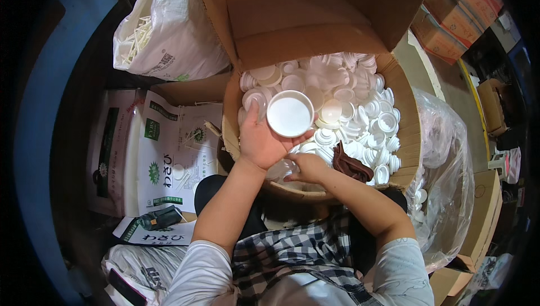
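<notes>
My left hand [264,140] is palm up, with its thumb and fingers around a white round plastic lid [290,115]; the lid's shallow, rimmed inside faces up. Close by, at the near edge of a large cardboard box [406,109], my right hand [306,168] has its fingers closed on a translucent plastic piece [279,170], whose exact kind I cannot make out. Many white ribbed plastic lids [385,121] fill the box in a loose heap. A dark brown cloth [351,164] lies on them, just right of my right hand.
A white sack [180,36] of thin white sticks stands at the far left. Left of the box lies a printed white carton [152,154] with a dark green object [160,218] at its near end. A clear plastic bag [447,177] hangs on the right, near stacked cartons [455,16].
</notes>
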`<state>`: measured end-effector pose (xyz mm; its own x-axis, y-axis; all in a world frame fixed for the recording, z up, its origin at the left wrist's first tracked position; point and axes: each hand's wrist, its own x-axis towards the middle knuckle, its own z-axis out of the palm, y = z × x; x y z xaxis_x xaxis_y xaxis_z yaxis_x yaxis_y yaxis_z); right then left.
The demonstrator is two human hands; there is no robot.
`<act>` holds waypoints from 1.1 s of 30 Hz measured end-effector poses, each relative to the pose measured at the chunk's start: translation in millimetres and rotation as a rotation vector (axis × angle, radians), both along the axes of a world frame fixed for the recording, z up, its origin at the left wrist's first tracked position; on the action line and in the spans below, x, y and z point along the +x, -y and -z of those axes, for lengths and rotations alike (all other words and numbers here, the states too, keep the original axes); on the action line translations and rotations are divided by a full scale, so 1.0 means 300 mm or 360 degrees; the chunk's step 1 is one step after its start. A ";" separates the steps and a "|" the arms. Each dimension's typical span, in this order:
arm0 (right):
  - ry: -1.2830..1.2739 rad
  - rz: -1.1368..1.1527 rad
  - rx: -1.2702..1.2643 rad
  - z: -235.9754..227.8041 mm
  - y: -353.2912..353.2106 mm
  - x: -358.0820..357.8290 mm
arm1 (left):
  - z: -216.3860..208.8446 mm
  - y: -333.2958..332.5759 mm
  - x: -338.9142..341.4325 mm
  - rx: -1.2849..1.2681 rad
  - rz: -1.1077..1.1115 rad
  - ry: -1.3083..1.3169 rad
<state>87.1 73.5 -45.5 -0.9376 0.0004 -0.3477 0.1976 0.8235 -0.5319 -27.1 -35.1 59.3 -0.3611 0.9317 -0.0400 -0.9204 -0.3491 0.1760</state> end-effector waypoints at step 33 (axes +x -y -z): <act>-0.0348 0.1180 -0.3046 -0.421 -0.224 0.113 | -0.045 0.049 0.009 0.0020 -0.0116 -0.0462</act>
<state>120.9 140.7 80.8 -0.9469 0.1675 -0.2745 -0.0123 -0.8719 -0.4895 -24.5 -49.9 72.9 -0.4219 0.9025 0.0862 -0.8045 -0.4166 0.4233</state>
